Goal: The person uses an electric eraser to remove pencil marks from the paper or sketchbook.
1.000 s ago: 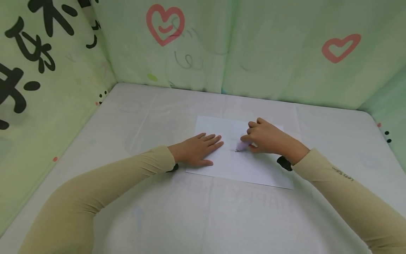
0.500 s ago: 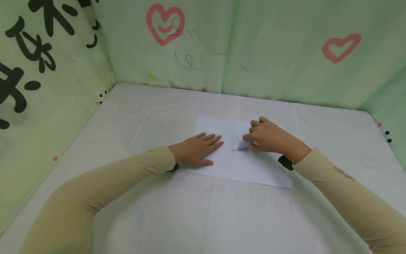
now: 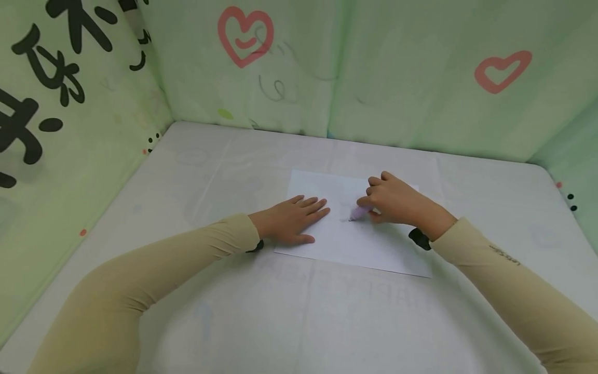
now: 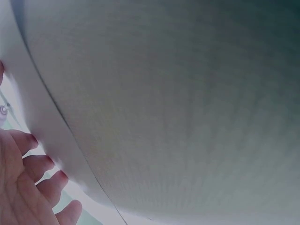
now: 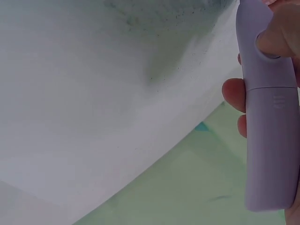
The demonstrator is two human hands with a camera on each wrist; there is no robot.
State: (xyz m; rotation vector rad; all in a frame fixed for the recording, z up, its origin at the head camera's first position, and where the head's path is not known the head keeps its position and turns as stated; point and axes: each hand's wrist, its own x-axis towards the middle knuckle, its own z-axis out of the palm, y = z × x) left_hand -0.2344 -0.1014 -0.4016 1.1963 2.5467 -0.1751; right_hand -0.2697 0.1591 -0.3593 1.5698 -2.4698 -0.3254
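A white sheet of paper (image 3: 345,249) lies on the table, with short faint dark lines near its middle. My left hand (image 3: 289,221) rests on the paper's left part, fingers spread; in the left wrist view its fingers (image 4: 51,187) show at lower left. My right hand (image 3: 397,201) grips a thick lavender pen-shaped device (image 5: 272,140), its tip down at the lines. In the right wrist view the thumb (image 5: 279,40) lies on a round button on the device. The tip is outside that view; whether it touches the paper I cannot tell.
A whitish cloth covers the table (image 3: 261,311), with faint prints showing on it. Pale green curtains (image 3: 397,93) with red hearts and black characters hang along the back and sides. Dark wrist straps (image 3: 419,239) show below the beige sleeves (image 3: 509,270).
The device's tip has shifted slightly right and away from me over the last second, together with the right hand. Left hand and paper stay in place.
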